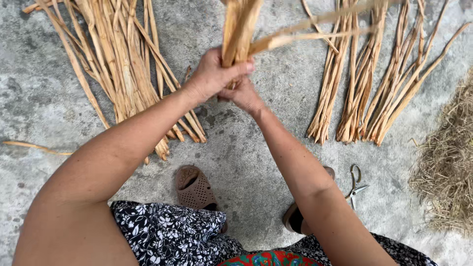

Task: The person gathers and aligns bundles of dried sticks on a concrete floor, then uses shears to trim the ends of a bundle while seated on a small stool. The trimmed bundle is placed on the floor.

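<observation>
Concrete floor (256,162) underfoot. Loose pile of dried strips (118,64) at left, sorted bunches (364,93) at right, straw heap (451,162) at far right. Held bundle (240,29) at top centre: looks light, stiff, brittle, splintery; best gripped near base. Left hand (214,74) closed around it; right hand (244,96) just below, grip partly hidden. Scissors (355,184) by right foot.

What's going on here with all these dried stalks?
A person, seen from above, grips a bunch of dried stalks with both hands: left hand on top, right hand beneath. A loose pile lies on the concrete to the left, tidy bundles to the right, scissors near one foot.
</observation>
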A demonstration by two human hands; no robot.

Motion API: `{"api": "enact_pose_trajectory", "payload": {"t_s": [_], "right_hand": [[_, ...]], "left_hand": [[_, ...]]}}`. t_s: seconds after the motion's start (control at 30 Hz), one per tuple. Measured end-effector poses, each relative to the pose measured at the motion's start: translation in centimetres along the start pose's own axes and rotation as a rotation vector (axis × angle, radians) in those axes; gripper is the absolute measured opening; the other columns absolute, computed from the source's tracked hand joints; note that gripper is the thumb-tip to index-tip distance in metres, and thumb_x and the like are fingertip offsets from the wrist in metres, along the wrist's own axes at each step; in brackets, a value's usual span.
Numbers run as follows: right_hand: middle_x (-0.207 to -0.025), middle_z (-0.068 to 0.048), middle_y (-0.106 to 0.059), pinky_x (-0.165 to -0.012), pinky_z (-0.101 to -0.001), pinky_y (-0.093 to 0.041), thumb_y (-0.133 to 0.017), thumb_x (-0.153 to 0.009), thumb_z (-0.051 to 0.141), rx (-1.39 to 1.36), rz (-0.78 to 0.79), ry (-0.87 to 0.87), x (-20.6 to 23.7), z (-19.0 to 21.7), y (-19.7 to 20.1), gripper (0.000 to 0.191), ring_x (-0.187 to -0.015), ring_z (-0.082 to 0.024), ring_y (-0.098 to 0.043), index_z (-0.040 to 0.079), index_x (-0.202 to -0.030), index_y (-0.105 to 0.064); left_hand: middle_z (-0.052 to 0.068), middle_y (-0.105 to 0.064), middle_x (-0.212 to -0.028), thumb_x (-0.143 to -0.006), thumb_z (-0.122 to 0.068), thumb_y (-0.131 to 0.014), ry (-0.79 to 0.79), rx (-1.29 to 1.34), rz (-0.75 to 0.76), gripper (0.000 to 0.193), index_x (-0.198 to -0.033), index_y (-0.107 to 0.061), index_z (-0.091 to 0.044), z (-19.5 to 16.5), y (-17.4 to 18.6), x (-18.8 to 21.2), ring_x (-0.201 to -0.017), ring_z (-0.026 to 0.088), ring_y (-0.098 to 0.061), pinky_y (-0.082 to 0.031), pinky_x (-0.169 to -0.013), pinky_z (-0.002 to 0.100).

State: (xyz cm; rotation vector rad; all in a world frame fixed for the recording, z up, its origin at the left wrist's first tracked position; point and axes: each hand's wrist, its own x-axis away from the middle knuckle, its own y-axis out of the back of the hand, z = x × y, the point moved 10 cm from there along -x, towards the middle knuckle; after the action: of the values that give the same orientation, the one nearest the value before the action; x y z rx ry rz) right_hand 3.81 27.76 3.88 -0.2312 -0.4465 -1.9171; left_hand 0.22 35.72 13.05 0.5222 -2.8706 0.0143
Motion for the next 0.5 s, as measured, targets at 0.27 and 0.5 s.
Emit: {"api": "enact_pose_trajectory", "payload": {"t_s": [0.27, 0.5], "right_hand": [[-0.088, -0.007, -0.080, -0.076, -0.0305, -0.066, -0.070, -0.096, 0.025, -0.346, 0.218, -0.160, 9.2, -2.5, -7.3, 0.017, -0.079, -0.016, -0.077, 0.008, -0.102, -0.069], [-0.088, -0.004, -0.076, -0.074, -0.0301, -0.063, -0.066, -0.100, 0.026, -0.377, 0.036, -0.144, 11.9, -4.3, -4.8, 0.019, -0.079, -0.011, -0.073, 0.008, -0.105, -0.066]], "left_hand": [[0.016, -0.071, -0.098, -0.085, -0.003, -0.083, 0.155, 0.656, -0.055, 0.044, -0.120, -0.058, 0.008, -0.5, 4.7, -1.8, -0.086, 0.026, -0.078, -0.070, -0.082, 0.040], [0.015, -0.071, -0.102, -0.101, -0.004, -0.071, -0.118, 0.600, -0.025, 0.019, -0.115, -0.060, 0.002, -8.3, 6.4, -5.1, -0.085, 0.023, -0.075, -0.068, -0.080, 0.038]]}}
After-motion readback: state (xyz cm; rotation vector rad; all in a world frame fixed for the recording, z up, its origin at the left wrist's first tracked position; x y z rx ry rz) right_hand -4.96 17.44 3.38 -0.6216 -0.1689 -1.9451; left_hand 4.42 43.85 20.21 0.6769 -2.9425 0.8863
